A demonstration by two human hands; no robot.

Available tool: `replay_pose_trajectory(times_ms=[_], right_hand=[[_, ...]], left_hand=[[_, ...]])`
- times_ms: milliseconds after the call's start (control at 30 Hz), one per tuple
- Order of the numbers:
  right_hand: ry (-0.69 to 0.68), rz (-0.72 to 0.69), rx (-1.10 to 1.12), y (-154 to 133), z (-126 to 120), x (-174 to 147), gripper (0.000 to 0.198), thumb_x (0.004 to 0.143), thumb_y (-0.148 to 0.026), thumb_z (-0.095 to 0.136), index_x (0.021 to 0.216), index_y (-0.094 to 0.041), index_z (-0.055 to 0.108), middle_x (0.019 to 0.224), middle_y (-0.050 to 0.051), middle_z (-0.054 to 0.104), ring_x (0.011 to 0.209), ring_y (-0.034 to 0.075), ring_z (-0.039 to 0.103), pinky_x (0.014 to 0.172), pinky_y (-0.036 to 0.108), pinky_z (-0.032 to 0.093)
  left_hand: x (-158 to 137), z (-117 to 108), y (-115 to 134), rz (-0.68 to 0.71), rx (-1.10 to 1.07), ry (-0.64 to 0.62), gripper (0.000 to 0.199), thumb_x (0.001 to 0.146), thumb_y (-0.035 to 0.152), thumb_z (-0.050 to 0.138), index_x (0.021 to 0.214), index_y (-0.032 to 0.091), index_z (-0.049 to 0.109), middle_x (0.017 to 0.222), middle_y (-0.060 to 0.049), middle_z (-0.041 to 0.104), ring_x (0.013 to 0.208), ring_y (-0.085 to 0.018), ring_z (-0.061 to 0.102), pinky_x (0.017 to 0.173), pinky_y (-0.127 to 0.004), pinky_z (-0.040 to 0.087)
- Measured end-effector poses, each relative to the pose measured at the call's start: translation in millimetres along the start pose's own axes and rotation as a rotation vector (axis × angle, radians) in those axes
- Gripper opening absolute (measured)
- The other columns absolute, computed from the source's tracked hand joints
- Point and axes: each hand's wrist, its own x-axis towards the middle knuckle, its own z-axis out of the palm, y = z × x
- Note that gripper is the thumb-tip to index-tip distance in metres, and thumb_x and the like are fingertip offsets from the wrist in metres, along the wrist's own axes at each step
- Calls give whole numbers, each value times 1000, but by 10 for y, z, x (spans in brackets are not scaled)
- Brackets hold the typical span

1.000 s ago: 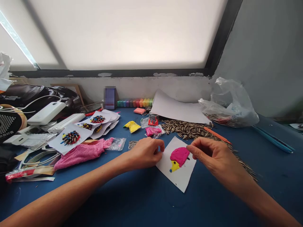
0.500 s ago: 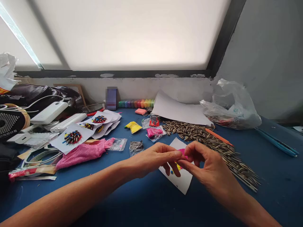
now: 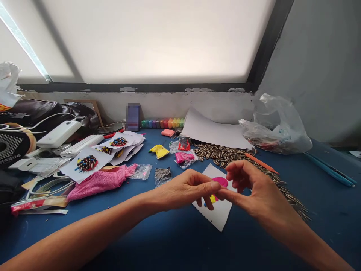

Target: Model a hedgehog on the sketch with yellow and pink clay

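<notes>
Above a white paper card (image 3: pixel 221 217) in the middle of the table, my left hand (image 3: pixel 187 191) has its thumb and index finger pressed together; anything pinched there is hidden. My right hand (image 3: pixel 251 188) is open, its bent fingers raised away from the thumb. The tip of that thumb meets the left fingertips. On the card lies a flat magenta clay shape (image 3: pixel 220 181), with yellow clay (image 3: pixel 212 199) and a small blue dot (image 3: pixel 205 204) below it, partly covered by my hands.
Striped sunflower seeds (image 3: pixel 222 155) lie heaped behind and right of my hands, with an orange pen (image 3: pixel 261 163) on them. Clay packets (image 3: pixel 184 158) sit beyond. At left are finished seed-and-clay cards (image 3: pixel 87 164) and a pink cloth (image 3: pixel 97 186). A plastic bag (image 3: pixel 278 131) stands back right.
My right fingers have lifted and spread away from the thumb, moving slightly right. More of the magenta clay shows now. My left hand stays nearly in place, and the card has shifted slightly right.
</notes>
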Motion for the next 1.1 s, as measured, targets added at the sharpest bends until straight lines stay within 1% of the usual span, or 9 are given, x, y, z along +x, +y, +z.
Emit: replay_pose_trajectory(times_ms=[200, 367, 467, 633, 800, 867, 933, 1000, 1100], right_hand=[[-130, 19, -28, -11, 60, -45, 38, 75, -46, 72, 103, -25, 55, 83, -1, 66, 73, 16, 61, 64, 27, 51], [-69, 31, -23, -17, 32, -17, 43, 72, -50, 73, 103, -24, 57, 87, 1, 68, 78, 18, 63, 66, 29, 52], [-67, 30, -12, -26, 3, -6, 44, 72, -52, 72, 103, -24, 58, 90, 3, 68, 78, 19, 63, 67, 30, 53], [-129, 2, -8, -25, 30, -23, 39, 76, -51, 69, 102, -25, 58, 92, 2, 68, 80, 18, 62, 70, 31, 52], [-172, -46, -31, -40, 22, -36, 33, 75, -43, 73, 100, -26, 60, 88, -1, 66, 78, 16, 60, 70, 29, 49], [-194, -44, -9, -56, -19, -38, 27, 78, -43, 71, 96, -26, 62, 84, -1, 66, 77, 16, 60, 66, 28, 48], [-169, -45, 38, -69, -65, -40, 22, 84, -46, 63, 86, -24, 65, 78, 0, 66, 72, 16, 60, 64, 28, 48], [-106, -48, 85, -74, -92, -48, 29, 89, -48, 57, 78, -23, 65, 72, 0, 65, 68, 16, 60, 64, 28, 48], [-56, -18, 174, -70, -73, -74, 26, 87, -48, 61, 91, -24, 68, 80, 1, 69, 75, 18, 64, 70, 30, 51]], left_hand=[[9, 34, -6, -10, -14, -41, 43, 95, 47, 50, 94, 10, 71, 75, -3, 62, 71, -10, 58, 64, -19, 44], [23, 24, -21, -27, -54, 9, 39, 94, 45, 53, 90, 10, 71, 74, -4, 63, 70, -10, 60, 64, -20, 44], [33, 1, -41, -29, -98, 48, 33, 90, 43, 60, 87, 11, 70, 74, -3, 64, 68, -10, 59, 63, -20, 43], [47, -1, -80, -58, -202, 27, 28, 84, 39, 69, 81, 12, 65, 74, -2, 64, 66, -9, 60, 63, -21, 42], [61, 12, -93, -76, -273, 36, 35, 81, 46, 70, 75, 12, 60, 67, -1, 62, 63, -10, 60, 62, -22, 42], [63, 0, -89, -77, -266, 55, 38, 80, 48, 70, 75, 12, 61, 68, -2, 64, 64, -11, 61, 61, -22, 42], [63, -18, -82, -79, -251, 62, 38, 82, 49, 68, 78, 12, 63, 70, -3, 65, 64, -11, 62, 61, -21, 43], [62, -34, -80, -78, -234, 60, 38, 85, 49, 64, 80, 12, 65, 72, -3, 66, 64, -10, 61, 61, -21, 42], [60, -39, -90, -54, -212, 47, 38, 89, 48, 60, 83, 11, 67, 75, -3, 66, 64, -9, 61, 62, -20, 43]])
